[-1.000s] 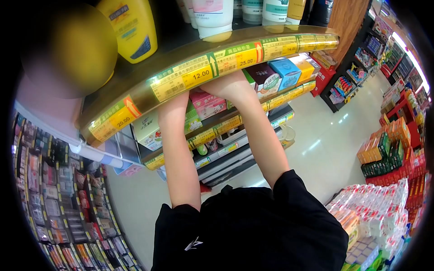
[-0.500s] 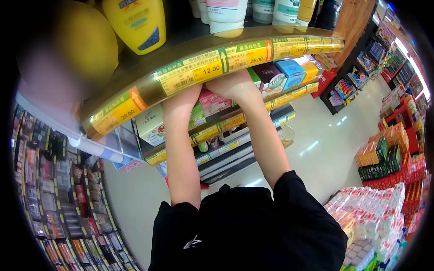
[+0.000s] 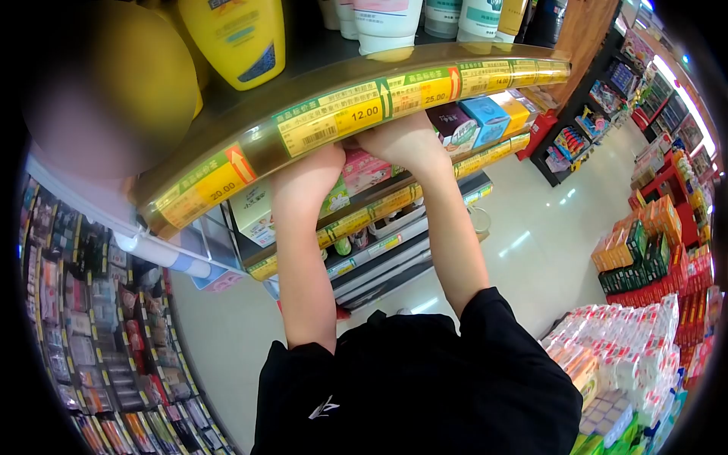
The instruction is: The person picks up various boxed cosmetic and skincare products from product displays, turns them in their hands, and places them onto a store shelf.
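Both my arms reach under the upper shelf's edge strip (image 3: 334, 125), which carries yellow price tags. The back of my left hand (image 3: 317, 168) shows just below the strip, over a white-and-green box (image 3: 256, 206). My right hand (image 3: 407, 144) is a little to the right, turned inward toward the left one. Between the wrists a pink box (image 3: 366, 171) stands on the lower shelf. The shelf edge and the backs of the hands hide the fingers, so whether they hold anything does not show.
Above stand a yellow bottle (image 3: 239, 42) and a white tube (image 3: 387, 23). Purple (image 3: 453, 125) and blue (image 3: 485, 120) boxes sit right of my right hand. A blurred yellow round object (image 3: 114, 83) fills the upper left. Stacked packages (image 3: 622, 341) stand at the lower right.
Both hands have come slightly back toward me and to the right, so more of them shows below the strip. The view has shifted a little.
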{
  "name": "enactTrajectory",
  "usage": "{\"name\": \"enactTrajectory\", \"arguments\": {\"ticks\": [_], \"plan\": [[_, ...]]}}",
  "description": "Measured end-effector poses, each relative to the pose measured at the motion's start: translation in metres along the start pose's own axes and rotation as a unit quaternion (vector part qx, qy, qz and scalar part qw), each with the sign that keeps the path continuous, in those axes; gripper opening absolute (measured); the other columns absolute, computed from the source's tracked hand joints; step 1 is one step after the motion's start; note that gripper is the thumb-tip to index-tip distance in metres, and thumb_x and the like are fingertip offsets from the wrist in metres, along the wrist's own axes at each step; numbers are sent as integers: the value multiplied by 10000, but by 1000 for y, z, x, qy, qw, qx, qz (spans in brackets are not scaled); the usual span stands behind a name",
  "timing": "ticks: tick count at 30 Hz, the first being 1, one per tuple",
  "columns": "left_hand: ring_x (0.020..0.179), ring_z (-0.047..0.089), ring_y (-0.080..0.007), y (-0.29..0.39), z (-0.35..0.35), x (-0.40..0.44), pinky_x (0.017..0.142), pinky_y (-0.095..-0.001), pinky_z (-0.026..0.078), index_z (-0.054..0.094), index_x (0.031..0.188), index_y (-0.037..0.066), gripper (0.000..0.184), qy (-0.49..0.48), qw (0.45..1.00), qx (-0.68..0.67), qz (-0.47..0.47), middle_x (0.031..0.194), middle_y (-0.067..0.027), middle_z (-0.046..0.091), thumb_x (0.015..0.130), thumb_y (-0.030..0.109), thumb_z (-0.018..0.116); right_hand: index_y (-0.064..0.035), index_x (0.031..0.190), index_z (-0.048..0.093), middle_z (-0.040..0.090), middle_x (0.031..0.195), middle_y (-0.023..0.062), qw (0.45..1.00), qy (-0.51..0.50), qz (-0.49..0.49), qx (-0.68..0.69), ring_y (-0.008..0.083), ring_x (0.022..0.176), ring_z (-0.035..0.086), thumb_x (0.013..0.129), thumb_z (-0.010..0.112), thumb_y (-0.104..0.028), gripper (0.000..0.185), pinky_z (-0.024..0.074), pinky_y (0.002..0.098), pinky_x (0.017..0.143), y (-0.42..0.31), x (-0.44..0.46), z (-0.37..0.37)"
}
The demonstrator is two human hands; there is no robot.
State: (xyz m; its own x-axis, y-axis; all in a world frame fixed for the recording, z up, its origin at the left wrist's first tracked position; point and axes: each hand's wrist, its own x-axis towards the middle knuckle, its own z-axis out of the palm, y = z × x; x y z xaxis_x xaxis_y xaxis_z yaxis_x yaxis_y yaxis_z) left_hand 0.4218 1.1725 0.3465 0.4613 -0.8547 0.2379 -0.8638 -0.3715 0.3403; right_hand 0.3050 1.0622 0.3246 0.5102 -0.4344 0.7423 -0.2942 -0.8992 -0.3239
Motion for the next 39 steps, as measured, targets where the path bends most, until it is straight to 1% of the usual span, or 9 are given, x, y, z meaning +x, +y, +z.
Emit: {"name": "enactTrajectory", "arguments": {"ticks": [9, 12, 15, 18, 19, 20, 24, 31, 39], "plan": [[1252, 535, -360, -4, -7, -11, 1048, -470, 434, 565, 1318, 133, 387, -3, 999, -12, 34, 1370, -166, 558, 968, 288, 505, -133, 1126, 714, 696, 1133, 143, 997, -64, 36, -16, 330, 1116, 627, 794, 733, -397, 424, 477, 441, 984, -4, 2, 1], [1226, 551, -360, -6, -5, -20, 1044, -460, 439, 581, 1285, 134, 360, 39, 995, -20, 91, 1331, -164, 582, 952, 257, 524, -29, 1095, 681, 693, 1114, 181, 996, -55, 29, -60, 361, 1095, 617, 827, 701, -187, 313, 479, 411, 962, -11, -4, -3], [1177, 580, -347, 0, -14, -44, 999, -463, 458, 604, 1242, 109, 335, 71, 991, -45, 108, 1292, -158, 605, 921, 189, 555, 0, 1091, 666, 682, 1091, 219, 996, -33, 69, -41, 391, 1089, 607, 824, 682, -170, 317, 478, 420, 949, -26, -13, -18], [1114, 607, -331, 4, -8, -72, 945, -474, 467, 638, 1190, 89, 322, 162, 953, -125, 222, 1234, -142, 631, 872, 104, 592, -30, 1067, 677, 667, 1090, 211, 994, 62, 69, -57, 407, 1040, 604, 843, 639, -189, 278, 441, 467, 975, -43, -40, -34], [1050, 618, -331, 5, 3, -81, 904, -479, 470, 649, 1140, 55, 326, 233, 903, -180, 313, 1172, -141, 636, 816, 36, 622, -50, 1066, 683, 664, 1100, 199, 991, 105, 73, -48, 407, 1034, 602, 851, 625, -203, 270, 420, 487, 999, -49, -50, -38], [1034, 612, -323, 9, 9, -93, 908, -469, 466, 638, 1133, 41, 336, 223, 887, -202, 350, 1151, -138, 619, 798, 43, 640, -49, 1037, 682, 667, 1041, 197, 987, 147, 56, -35, 388, 951, 627, 860, 610, -99, 197, 460, 451, 947, -51, -63, -38], [1015, 607, -307, 14, 32, -128, 894, -434, 463, 619, 1148, 12, 397, 154, 836, -303, 431, 1112, -139, 595, 756, 47, 675, -37, 1058, 689, 691, 997, 150, 959, 197, 205, 11, 305, 958, 659, 852, 609, -12, 222, 504, 375, 874, -79, -126, -50], [972, 643, -300, 33, 50, -179, 840, -429, 494, 662, 1059, 22, 263, -37, 782, -375, 496, 1070, -106, 642, 798, 4, 634, 0, 1016, 702, 727, 986, 117, 896, 232, 379, 1, 219, 937, 692, 865, 593, 0, 186, 525, 331, 855, -113, -228, -84], [956, 650, -339, 76, 41, -240, 807, -414, 525, 671, 1078, 21, 246, -119, 703, -424, 558, 1095, -134, 649, 840, -19, 620, 4, 1017, 706, 739, 951, 101, 882, 287, 364, -82, 173, 899, 687, 878, 581, 19, 187, 540, 315, 804, -159, -298, -145]]}}
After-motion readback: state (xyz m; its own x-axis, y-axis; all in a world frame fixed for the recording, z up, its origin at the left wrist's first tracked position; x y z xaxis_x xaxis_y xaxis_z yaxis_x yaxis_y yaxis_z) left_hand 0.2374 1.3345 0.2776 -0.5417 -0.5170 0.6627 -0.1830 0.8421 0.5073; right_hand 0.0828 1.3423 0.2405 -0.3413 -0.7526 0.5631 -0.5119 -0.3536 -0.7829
